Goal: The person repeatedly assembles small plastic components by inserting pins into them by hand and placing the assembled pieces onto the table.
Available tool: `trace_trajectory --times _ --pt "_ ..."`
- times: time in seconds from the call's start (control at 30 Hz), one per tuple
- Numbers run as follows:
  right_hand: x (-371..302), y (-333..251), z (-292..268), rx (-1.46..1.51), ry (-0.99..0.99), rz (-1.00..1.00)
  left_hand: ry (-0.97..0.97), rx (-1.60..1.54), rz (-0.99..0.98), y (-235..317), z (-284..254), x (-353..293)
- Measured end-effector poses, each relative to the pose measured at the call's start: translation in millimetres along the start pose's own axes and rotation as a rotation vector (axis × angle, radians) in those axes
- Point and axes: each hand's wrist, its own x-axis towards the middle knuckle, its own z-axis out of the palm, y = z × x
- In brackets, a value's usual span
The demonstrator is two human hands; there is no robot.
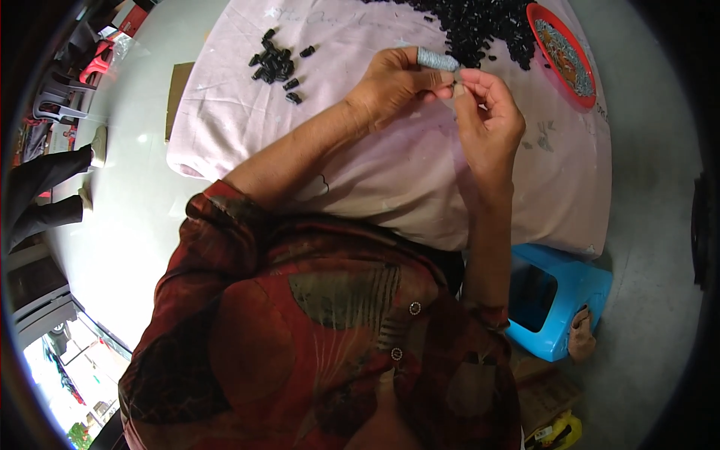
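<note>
My left hand and my right hand meet over the far middle of the pink cloth. Fingers and thumb are pinched together on each hand, around something small and dark that I cannot make out. A pale blue-grey wrapping covers one finger of my left hand. Just beyond my hands lies a large heap of small black plastic parts. To the left of my left hand is a smaller group of similar black parts, with a few lying apart from it.
A red round tray at the far right holds many small metal pieces. A few small grey pieces lie on the cloth near my right wrist. A blue plastic stool stands right of my body. Another person's legs show at left.
</note>
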Motion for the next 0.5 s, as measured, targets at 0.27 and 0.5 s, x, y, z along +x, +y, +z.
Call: trace_trajectory --times 0.27,0.5 --pt "19 14 -32 -0.292 -0.09 0.106 -0.024 0.524 0.059 11 -3 22" --pt "32 52 -49 -0.092 0.065 0.26 -0.119 1.742 0.64 -19 2 61"
